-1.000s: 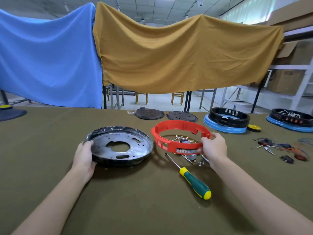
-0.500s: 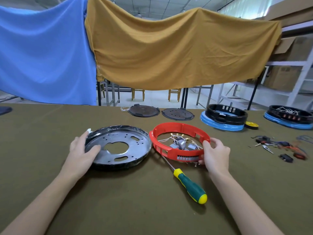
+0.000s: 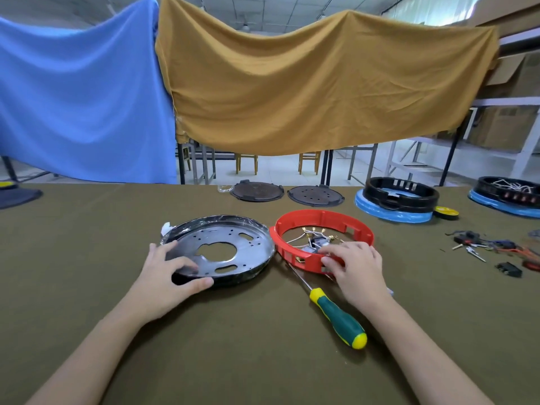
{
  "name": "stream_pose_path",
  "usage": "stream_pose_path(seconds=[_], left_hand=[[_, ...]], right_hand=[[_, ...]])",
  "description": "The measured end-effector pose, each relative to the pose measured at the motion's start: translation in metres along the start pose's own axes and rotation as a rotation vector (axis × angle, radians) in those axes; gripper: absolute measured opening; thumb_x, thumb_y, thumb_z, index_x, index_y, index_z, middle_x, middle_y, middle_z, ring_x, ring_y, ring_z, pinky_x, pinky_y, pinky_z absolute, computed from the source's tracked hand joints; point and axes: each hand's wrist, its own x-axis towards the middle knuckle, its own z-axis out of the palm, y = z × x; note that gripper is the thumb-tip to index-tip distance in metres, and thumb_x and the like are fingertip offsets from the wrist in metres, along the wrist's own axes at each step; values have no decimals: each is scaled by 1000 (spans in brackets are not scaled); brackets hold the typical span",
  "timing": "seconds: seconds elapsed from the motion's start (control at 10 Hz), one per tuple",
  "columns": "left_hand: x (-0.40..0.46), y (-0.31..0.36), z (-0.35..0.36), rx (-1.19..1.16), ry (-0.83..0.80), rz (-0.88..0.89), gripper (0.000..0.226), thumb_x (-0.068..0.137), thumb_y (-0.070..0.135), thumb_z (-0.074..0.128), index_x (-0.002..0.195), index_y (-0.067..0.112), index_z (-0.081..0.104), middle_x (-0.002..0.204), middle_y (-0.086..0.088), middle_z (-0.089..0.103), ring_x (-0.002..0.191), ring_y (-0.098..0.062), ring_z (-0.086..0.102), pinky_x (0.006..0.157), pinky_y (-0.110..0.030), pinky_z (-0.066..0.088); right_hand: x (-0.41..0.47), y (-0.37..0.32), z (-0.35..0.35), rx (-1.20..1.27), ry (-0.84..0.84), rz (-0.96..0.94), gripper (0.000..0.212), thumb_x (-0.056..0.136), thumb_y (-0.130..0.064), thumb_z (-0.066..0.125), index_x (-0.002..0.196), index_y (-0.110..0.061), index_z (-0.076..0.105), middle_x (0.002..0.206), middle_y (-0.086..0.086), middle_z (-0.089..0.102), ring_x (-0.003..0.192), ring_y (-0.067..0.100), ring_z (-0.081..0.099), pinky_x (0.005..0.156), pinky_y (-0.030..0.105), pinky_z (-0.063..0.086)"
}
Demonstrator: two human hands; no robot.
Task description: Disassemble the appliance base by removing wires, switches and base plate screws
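A round metal base plate [image 3: 233,244] wrapped in clear film lies on the olive table. My left hand [image 3: 166,276] grips its near left rim, thumb under the edge and fingers on top. Right beside it sits a red plastic ring [image 3: 321,222] with white wires and small switches [image 3: 314,242] inside. My right hand [image 3: 356,270] rests over the ring's near rim, fingers curled on it. A green and yellow screwdriver [image 3: 336,315] lies on the table between my arms, its shaft pointing towards the ring.
Two dark round plates [image 3: 257,191] [image 3: 315,195] lie at the table's far edge. Two black bases on blue rings [image 3: 394,200] [image 3: 508,197] and a yellow tape roll [image 3: 447,212] stand at the far right. Loose wires and switches [image 3: 491,249] lie at the right.
My right hand has slid from the red ring's right side to its near rim, over the wires. My left hand has shifted along the metal plate's rim towards me. The red ring has settled flat.
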Motion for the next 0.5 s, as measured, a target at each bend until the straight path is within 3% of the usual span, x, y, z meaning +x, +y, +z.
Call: stream_pose_path(seconds=[0.1,0.2,0.3,0.4,0.5], left_hand=[[4,-4,5,2,67,38,27,71,57,75,85,35,72,149,3,38,152,-19,11,120,-43,24],[8,-9,9,56,66,25,28,76,51,78,95,34,68,154,0,33,153,-18,4,120,-43,22],[5,-12,10,52,89,44,41,74,53,78,107,40,59,156,2,27,150,-16,15,117,-36,26],[3,-11,8,38,96,54,45,75,55,77,112,47,53,155,9,21,143,-8,28,105,-25,30],[1,-12,11,73,114,64,47,77,56,75,117,45,54,156,11,18,142,-6,29,101,-26,34]], right_hand=[[1,3,-1,-13,59,18,16,100,-31,57,108,-35,71,104,-12,66,114,18,50,109,39,26],[0,1,2,10,36,-4,16,99,-28,58,106,-30,72,103,-8,67,109,21,52,106,41,33],[-4,1,4,76,66,1,15,96,-27,61,103,-27,74,103,-6,67,107,21,51,98,39,39],[-6,0,5,187,141,39,20,95,-25,61,110,-23,74,110,-3,65,113,19,47,100,37,39],[-6,0,2,301,190,124,23,95,-21,60,115,-18,73,116,0,63,117,18,43,99,29,35]])
